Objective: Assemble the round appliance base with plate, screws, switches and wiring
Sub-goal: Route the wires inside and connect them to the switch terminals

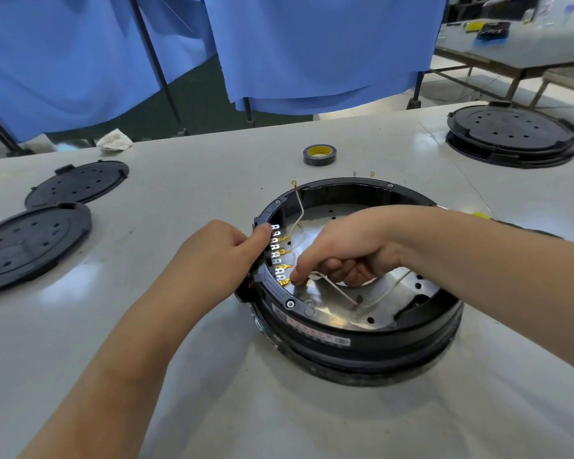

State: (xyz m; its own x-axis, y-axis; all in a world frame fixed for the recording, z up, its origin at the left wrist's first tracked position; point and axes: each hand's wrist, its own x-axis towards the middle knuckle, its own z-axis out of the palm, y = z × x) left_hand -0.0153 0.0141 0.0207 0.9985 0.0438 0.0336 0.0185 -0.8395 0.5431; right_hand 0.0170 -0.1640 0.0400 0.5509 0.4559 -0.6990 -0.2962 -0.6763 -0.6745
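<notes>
The grey worktable carries everything, and the round appliance base sits on it right of centre, close to the person so both arms reach inside. Two stacked black bases wait at the far right, while two flat black cover plates lie at the left, presumably set aside until the wiring is finished. Inside the open base the shiny metal plate already lines the floor. The left hand curls over the rim at the left wall, thumb against the top of the terminal block, which looks like bracing so the housing does not slide under pressure. The right hand reaches in from the right with fingers curled, forefinger and thumb pinching a gold connector at the lowest tab, apparently pushing it home. Thin white wires trail from there across the plate, and another white lead loops up over the far rim, its ring lug hanging free. A roll of tape stands beyond the base, within reach for bundling. Several tabs higher up appear still bare.
</notes>
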